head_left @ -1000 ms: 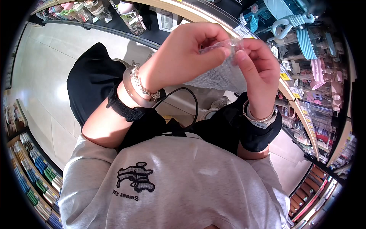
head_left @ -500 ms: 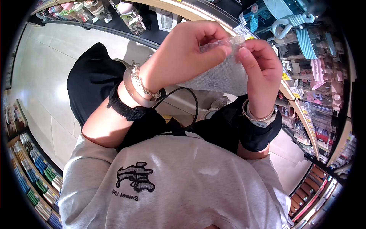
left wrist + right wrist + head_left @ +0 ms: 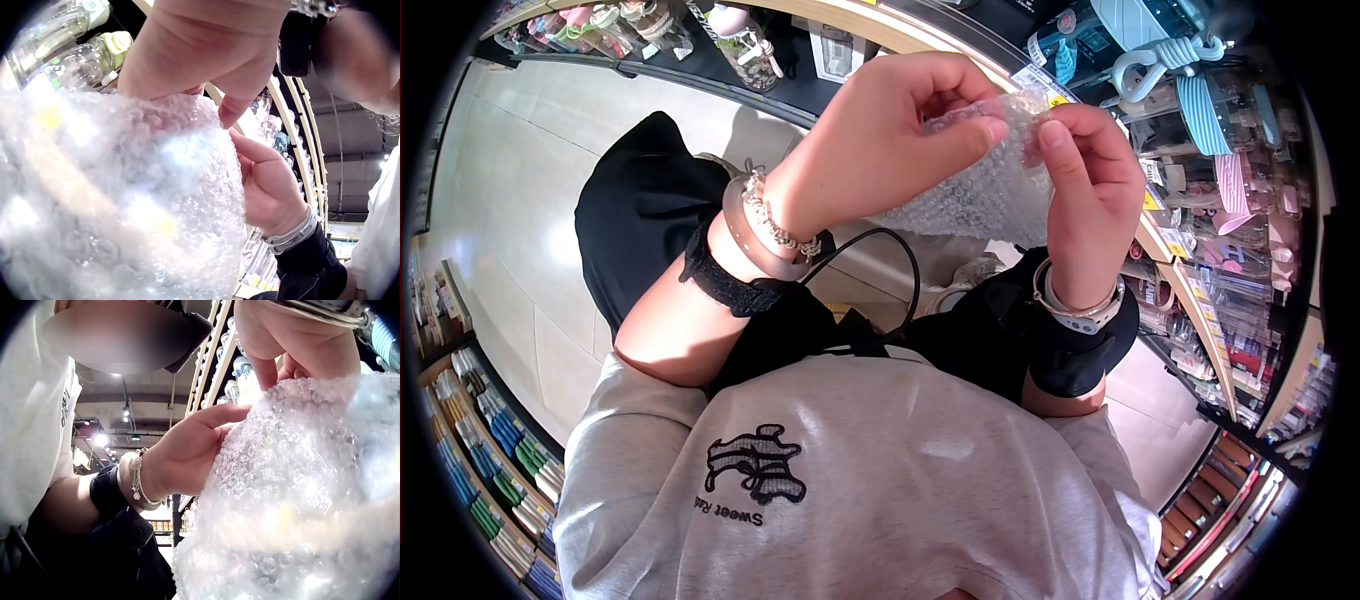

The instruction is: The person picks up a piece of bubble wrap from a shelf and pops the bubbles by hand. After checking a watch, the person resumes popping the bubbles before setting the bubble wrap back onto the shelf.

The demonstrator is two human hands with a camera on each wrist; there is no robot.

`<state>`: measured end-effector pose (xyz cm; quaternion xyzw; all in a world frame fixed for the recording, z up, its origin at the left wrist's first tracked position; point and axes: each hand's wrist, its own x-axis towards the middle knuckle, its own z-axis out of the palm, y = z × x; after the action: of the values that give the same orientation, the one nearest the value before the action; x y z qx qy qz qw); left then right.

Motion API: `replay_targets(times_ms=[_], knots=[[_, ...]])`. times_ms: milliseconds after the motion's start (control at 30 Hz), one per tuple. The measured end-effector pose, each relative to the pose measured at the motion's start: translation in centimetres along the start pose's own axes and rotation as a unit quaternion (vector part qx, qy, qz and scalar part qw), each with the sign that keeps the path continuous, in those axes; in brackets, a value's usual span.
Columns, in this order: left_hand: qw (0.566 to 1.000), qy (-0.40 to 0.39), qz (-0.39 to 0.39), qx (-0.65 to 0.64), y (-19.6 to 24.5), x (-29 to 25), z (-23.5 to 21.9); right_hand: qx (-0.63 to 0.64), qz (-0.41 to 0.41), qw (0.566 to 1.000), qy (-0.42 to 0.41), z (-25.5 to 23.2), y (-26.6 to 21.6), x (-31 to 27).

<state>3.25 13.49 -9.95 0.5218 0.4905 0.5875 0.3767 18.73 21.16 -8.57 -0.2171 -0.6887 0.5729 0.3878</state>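
Note:
Clear bubble wrap (image 3: 990,195) hangs between both hands, in front of the body at chest height. My left hand (image 3: 900,125) pinches its upper edge between thumb and curled fingers. The right hand (image 3: 1097,200) pinches the same edge a short way to the right, thumb on the near face. In the left wrist view the bubble wrap (image 3: 137,200) fills most of the picture, with the right hand (image 3: 272,187) at its edge. From the right wrist, the left thumb and hand (image 3: 187,450) show against the side of the crinkled sheet.
A shelf with clear bottles (image 3: 745,50) runs along the front. On the right, racks hold packaged goods, with a pale blue looped cord (image 3: 1165,65) and a pink strap (image 3: 1230,190). Stocked shelves (image 3: 495,455) stand behind left. A black cable (image 3: 915,275) loops below the hands.
The right hand has shifted slightly right, and the gap between the two thumbs has widened. More of the bubble wrap's upper edge shows, spread flatter. The left hand has barely moved.

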Motion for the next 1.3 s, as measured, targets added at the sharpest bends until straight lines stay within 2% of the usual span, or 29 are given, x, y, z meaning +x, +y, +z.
replay_targets(times_ms=[400,700,1300], knots=[[1.000,-0.005,-0.015,-0.018,0.06,-0.05,-0.16,-0.012,-0.019,1.000,0.006,0.09,0.07,-0.09],[1.000,0.004,0.002,-0.024,-0.01,-0.10,-0.09,-0.002,-0.015,1.000,0.016,0.27,-0.06,-0.07],[0.999,-0.038,0.001,-0.012,-0.03,-0.22,-0.28,-0.007,-0.017,1.000,0.008,0.44,-0.03,-0.14]])
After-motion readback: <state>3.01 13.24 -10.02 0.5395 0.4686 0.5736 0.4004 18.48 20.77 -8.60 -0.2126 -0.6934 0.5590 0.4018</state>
